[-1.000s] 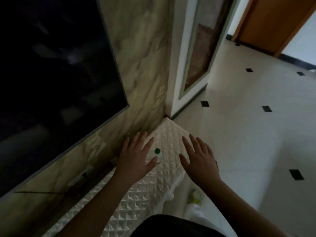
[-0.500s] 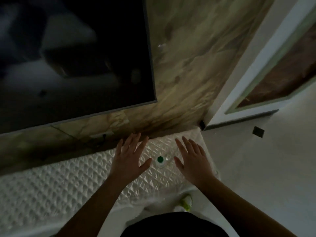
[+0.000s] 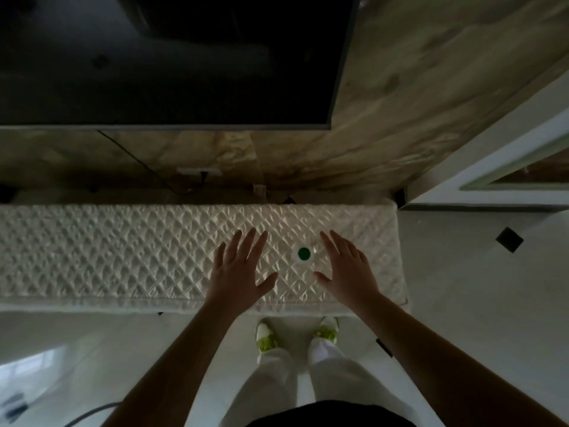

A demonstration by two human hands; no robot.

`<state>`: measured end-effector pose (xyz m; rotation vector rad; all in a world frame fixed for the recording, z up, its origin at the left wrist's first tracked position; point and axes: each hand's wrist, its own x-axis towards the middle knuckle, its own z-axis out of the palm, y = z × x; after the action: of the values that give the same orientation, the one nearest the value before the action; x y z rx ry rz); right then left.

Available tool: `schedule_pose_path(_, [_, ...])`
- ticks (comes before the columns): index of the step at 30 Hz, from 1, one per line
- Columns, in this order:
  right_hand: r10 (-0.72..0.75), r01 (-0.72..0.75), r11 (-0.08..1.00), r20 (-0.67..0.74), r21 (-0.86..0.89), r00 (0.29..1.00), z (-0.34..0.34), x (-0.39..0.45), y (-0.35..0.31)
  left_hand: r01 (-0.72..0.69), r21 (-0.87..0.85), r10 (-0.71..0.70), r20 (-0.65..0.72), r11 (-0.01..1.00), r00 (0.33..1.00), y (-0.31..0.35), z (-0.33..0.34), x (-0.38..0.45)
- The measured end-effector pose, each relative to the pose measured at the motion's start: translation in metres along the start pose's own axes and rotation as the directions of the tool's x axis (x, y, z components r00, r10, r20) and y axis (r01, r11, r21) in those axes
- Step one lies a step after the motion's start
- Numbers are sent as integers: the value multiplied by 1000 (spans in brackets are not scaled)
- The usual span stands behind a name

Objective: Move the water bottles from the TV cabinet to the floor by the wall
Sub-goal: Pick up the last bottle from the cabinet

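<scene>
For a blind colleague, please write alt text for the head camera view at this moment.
A person's open left hand and right hand hover on either side of a green-capped water bottle, seen from above, on a TV cabinet under a white quilted cover. A dark TV hangs on the marble wall; green-and-white shoes stand on the floor below.

Dark television (image 3: 172,57) on marbled wall (image 3: 415,87) (green-white shoes (image 3: 267,337) below).

A single head-worn wide-angle camera looks almost straight down from close above onto the quilted cabinet surface (image 3: 123,254), with the wall (image 3: 415,87) ahead and the floor (image 3: 477,288) below.
</scene>
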<state>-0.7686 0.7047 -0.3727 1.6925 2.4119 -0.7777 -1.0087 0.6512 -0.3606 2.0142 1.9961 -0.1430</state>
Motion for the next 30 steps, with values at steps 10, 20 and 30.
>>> schedule_pose_path(10, [27, -39, 995, 132, 91, 991, 99, 62, 31, 85, -157, -73, 82, 984, 994, -12, 99, 27])
schedule_pose_path(20, [23, -59, 964, 141, 258, 990, 151, 95, 47, 225, -258, -170, 217, 940, 961, -4, 145, 28])
schedule_pose_path(30, [-22, -30, 922, 131, 385, 991, 122, 69, 49, 468, -503, -299, 381, 727, 875, 12, 149, 30])
